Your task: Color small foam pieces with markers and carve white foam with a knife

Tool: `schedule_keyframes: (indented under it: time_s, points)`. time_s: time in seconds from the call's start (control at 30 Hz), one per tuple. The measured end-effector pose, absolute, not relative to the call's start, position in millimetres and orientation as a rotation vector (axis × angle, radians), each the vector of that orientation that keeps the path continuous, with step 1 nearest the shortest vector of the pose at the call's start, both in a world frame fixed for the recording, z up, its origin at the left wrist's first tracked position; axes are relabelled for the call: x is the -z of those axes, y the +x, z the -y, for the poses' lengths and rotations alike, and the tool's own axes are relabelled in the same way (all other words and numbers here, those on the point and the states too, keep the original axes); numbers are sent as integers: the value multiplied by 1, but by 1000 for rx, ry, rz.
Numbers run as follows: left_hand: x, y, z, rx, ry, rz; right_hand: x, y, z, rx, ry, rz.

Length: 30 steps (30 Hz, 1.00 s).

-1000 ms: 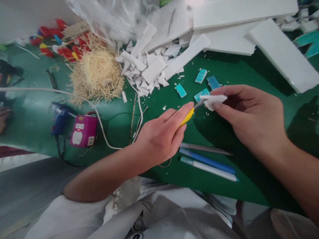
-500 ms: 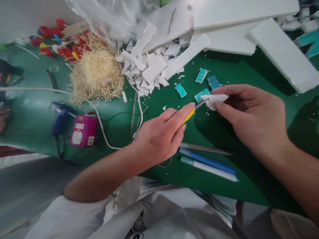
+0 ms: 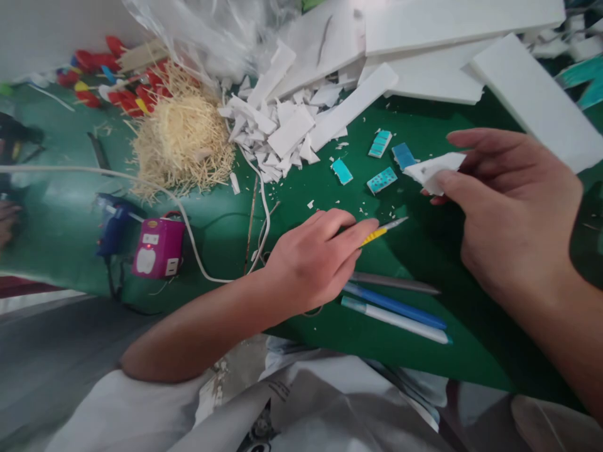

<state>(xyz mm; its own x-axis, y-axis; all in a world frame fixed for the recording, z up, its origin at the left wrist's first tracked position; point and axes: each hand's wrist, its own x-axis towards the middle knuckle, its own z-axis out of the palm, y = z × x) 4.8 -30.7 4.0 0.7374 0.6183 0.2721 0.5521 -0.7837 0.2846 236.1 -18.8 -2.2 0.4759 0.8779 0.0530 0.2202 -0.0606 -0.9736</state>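
Note:
My left hand (image 3: 315, 260) is closed round a yellow craft knife (image 3: 375, 236), its blade pointing right, just above the green table (image 3: 292, 226). Between the thumb and fingers of my right hand (image 3: 513, 194) is a small white foam piece (image 3: 436, 168), held up and apart from the blade. Beyond the knife lie small painted foam pieces: a dotted one (image 3: 382, 181), a striped one (image 3: 379, 144), a plain turquoise one (image 3: 342, 171) and a blue one (image 3: 402, 156) partly behind the held foam.
A grey tool (image 3: 400, 282), a blue pen (image 3: 400, 306) and a white marker (image 3: 396, 320) lie nearest me. Foam scraps (image 3: 287, 125), foam boards (image 3: 424, 69) and a straw heap (image 3: 183, 138) are behind. A white cable (image 3: 188, 220) passes a magenta box (image 3: 159, 248) and blue glue gun (image 3: 115, 223).
The knife has come away from the foam and dropped lower, blade now free. My right hand has moved right and slightly up with the foam piece, uncovering the dotted piece.

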Motion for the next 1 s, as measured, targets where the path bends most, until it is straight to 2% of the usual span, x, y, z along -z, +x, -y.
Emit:
schedule_keyframes:
  time_s: [0.2, 0.43, 0.67, 0.77, 0.87, 1.0]
  points:
    - [-4, 10, 27, -407, 2691, -935, 4, 232, 17, -783, -1490, 875]
    - [-8, 11, 31, -578, 2820, -788, -1, 230, 19, -781, -1522, 859]
    - [-3, 16, 32, -598, 2857, -535, -1, 230, 22, -852, -1524, 936]
    - [-4, 14, 31, -724, 2671, -594, 0, 232, 25, -920, -1510, 1018]
    - [-6, 12, 26, -925, 2305, -861, 0, 235, 29, -961, -1478, 1165]
    - [-4, 19, 16, -840, 1934, -1046, -3, 235, 33, -1061, -1426, 1350]
